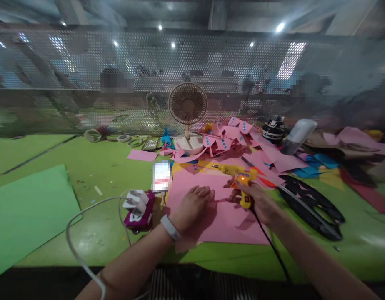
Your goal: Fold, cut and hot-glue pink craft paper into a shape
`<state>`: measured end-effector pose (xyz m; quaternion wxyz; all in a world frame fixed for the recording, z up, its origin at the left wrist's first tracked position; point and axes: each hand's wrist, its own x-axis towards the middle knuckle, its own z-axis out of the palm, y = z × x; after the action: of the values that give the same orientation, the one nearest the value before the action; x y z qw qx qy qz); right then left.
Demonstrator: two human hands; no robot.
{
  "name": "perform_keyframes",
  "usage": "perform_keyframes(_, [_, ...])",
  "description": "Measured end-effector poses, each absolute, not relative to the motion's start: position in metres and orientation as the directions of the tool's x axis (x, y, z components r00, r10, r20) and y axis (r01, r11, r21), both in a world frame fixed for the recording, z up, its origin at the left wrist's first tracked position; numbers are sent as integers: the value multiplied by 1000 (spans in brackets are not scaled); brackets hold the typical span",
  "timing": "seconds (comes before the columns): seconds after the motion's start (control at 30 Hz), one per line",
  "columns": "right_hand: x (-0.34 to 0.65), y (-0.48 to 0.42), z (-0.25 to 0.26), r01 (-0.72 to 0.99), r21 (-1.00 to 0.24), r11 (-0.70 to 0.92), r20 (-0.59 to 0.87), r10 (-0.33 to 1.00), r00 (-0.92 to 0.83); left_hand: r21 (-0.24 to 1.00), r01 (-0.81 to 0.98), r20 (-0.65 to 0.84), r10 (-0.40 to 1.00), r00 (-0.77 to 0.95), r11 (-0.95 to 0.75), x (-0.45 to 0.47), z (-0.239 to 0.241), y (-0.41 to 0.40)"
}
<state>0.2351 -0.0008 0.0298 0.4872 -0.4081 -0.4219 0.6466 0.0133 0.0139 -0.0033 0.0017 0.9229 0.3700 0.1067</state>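
The left hand [194,204] lies flat, fingers spread, on the pink paper [223,221] near the table's [95,166] front edge. The right hand [258,202] is wrapped round the glue gun [242,183] over the paper's far edge. Gluing seems to be in hand, and it calls for steady paper.

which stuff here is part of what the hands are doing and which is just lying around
In use: glue gun in right hand; pink sheet under left hand.
Lying about: fan, green sheet, plug strip, black cutouts.
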Motion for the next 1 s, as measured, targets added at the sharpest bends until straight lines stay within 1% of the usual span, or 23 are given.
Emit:
perform_keyframes(0.1, [238, -10, 29, -235, -916, -324, -254, 924, -284, 68, 707, 191, 705, 683, -704, 18, 2, 9])
perform_keyframes(0.2, [243, -14, 20, -226, -893, -389, -325, 905, -275, 52, 724, 190, 719, 669, -687, 19, 7, 4])
perform_keyframes(0.3, [250, -12, 12, -202, -912, -358, -315, 924, -216, 38, 723, 195, 715, 672, -690, 17, 8, 2])
perform_keyframes(0.37, [254, -8, 11, -170, -934, -313, -290, 946, -148, 56, 698, 212, 692, 690, -714, 16, 6, 5])
perform_keyframes(0.47, [257, -3, 12, -130, -940, -314, -305, 948, -88, 146, 658, 207, 673, 710, -739, 15, 2, 15])
perform_keyframes(0.57, [255, 2, 10, -93, -938, -334, -327, 941, -89, 270, 613, 176, 664, 727, -742, 15, 0, 24])
perform_keyframes(0.67, [253, 6, 6, -61, -945, -321, -315, 945, -87, 330, 565, 171, 637, 752, -756, 15, 3, 26])
perform_keyframes(0.8, [252, 7, 10, -36, -954, -297, -294, 953, -71, 308, 577, 213, 646, 733, -757, 14, 9, 20])
perform_keyframes(0.9, [252, 4, 18, -17, -963, -269, -267, 962, -63, 263, 663, 208, 712, 671, -701, 12, 9, 16])
perform_keyframes(1.0, [249, 2, 23, -40, -961, -272, -267, 958, -106, 228, 732, 209, 767, 607, -642, 12, 6, 10])
